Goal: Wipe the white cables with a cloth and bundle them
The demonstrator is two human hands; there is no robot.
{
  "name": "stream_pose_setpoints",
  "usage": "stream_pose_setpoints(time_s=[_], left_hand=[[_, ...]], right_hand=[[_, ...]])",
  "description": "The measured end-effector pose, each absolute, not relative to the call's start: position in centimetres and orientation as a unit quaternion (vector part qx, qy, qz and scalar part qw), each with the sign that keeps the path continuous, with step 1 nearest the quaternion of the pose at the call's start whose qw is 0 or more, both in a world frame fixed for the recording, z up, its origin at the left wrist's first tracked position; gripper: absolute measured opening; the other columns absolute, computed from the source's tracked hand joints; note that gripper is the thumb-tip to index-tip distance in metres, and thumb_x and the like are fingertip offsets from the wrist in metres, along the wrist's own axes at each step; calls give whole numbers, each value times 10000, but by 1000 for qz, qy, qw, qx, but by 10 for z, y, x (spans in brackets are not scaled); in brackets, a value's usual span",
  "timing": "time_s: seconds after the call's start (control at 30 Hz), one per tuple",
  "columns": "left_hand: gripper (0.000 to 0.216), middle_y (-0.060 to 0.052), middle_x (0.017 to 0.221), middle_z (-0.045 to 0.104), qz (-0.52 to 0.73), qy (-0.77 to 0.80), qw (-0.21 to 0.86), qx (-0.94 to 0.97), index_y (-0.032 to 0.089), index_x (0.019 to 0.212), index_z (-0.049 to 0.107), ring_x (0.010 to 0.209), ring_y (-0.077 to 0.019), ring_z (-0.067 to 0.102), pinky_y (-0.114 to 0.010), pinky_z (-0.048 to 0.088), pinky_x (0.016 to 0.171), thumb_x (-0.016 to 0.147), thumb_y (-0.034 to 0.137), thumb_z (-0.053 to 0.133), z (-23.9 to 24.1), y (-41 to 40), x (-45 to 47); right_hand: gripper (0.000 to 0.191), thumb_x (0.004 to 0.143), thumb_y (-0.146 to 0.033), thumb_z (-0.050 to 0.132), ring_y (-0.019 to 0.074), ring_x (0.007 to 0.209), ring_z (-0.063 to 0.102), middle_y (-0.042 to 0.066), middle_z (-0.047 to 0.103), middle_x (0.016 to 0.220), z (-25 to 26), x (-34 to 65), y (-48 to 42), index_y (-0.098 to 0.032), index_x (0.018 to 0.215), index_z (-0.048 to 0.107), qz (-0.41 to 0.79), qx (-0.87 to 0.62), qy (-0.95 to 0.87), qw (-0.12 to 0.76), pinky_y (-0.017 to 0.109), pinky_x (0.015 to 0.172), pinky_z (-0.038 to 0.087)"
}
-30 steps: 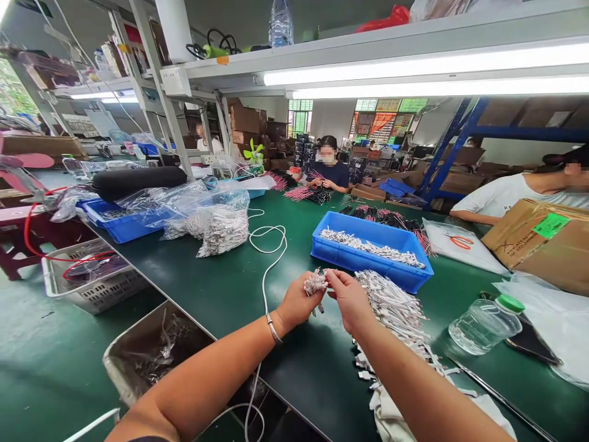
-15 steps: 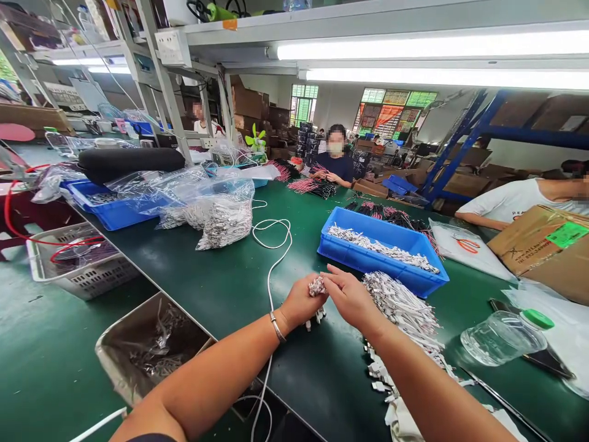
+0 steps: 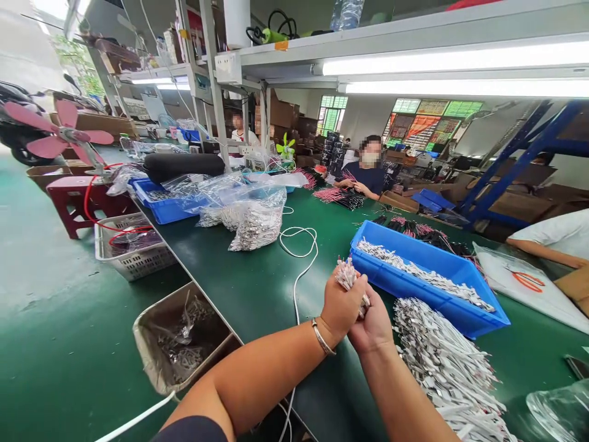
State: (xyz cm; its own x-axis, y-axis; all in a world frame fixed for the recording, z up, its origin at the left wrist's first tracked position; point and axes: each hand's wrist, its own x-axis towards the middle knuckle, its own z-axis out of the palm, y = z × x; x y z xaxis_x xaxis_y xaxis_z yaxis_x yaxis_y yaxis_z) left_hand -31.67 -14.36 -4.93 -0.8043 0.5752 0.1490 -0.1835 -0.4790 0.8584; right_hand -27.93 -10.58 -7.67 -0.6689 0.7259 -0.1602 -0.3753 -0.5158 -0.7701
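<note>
My left hand [image 3: 340,304], with a metal bangle at its wrist, is closed round a bundle of short white cables [image 3: 346,274]. The cable ends fan out above the fist. My right hand [image 3: 373,322] wraps the lower part of the same bundle from the right, against my left fingers; its fingertips are partly hidden. To the right of my hands lies a large pile of white cables [image 3: 442,356] with plugs on them. Behind that pile, a long blue bin [image 3: 432,294] holds more white pieces.
Clear plastic bags of white parts [image 3: 257,224] and another blue bin [image 3: 177,209] stand on the left. A loose white cord [image 3: 299,279] crosses the green table. A waste bin [image 3: 147,356] sits below the edge. Orange-handled pliers [image 3: 527,281] lie at right. Co-workers sit beyond.
My view has swung left. The bundle has tipped so its cable ends show above my left fist, and my right hand has moved from the bundle's top to its lower part.
</note>
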Motion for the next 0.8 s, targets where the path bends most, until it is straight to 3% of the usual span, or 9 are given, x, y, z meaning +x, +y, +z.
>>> stream_pose_setpoints(time_s=[0.13, 0.23, 0.37, 0.53, 0.7, 0.8], left_hand=[[218, 28, 596, 525, 856, 423, 233, 184, 173, 715, 535, 540, -90, 504, -205, 427, 555, 738, 343, 669, -40, -139, -327], [271, 37, 572, 507, 876, 399, 236, 133, 176, 694, 500, 493, -79, 476, -202, 407, 511, 758, 398, 642, -29, -135, -347], [341, 32, 532, 494, 880, 376, 284, 60, 166, 639, 469, 441, -85, 469, -219, 390, 463, 734, 435, 657, -29, -131, -372], [269, 16, 573, 525, 858, 364, 361, -28, 125, 680, 524, 503, -99, 529, -238, 446, 518, 810, 338, 624, -57, -131, -404], [232, -26, 881, 613, 830, 361, 416, -86, 124, 997, 575, 703, -114, 594, -273, 516, 625, 908, 330, 518, -74, -132, -433], [201, -63, 901, 638, 823, 355, 437, -75, 105, 993, 583, 740, -144, 623, -299, 524, 647, 903, 274, 523, -76, -132, -430]], right_hand=[[411, 849, -544, 418, 206, 898, 648, 35, 707, 925, -77, -283, -105, -231, 984, 647, 850, -243, -346, 314, 327, 737, 537], [386, 813, -575, 504, 179, 808, 642, 18, 699, 897, -87, -284, -113, -247, 964, 637, 852, -257, -363, 276, 279, 629, 526], [326, 665, -446, 747, 108, 584, 562, -8, 647, 705, -93, -282, -120, -201, 852, 643, 840, -268, -419, 214, 169, 448, 401], [324, 555, -341, 829, 68, 402, 422, -23, 538, 488, -89, -265, -90, -138, 717, 635, 773, -348, -497, 186, 151, 361, 243], [390, 563, -452, 751, 111, 534, 524, -20, 601, 608, -86, -271, -50, -180, 811, 623, 669, -431, -517, 315, 183, 425, 340], [403, 587, -473, 720, 162, 736, 591, 9, 670, 786, -88, -303, -53, -193, 867, 645, 653, -405, -545, 335, 230, 560, 431]])
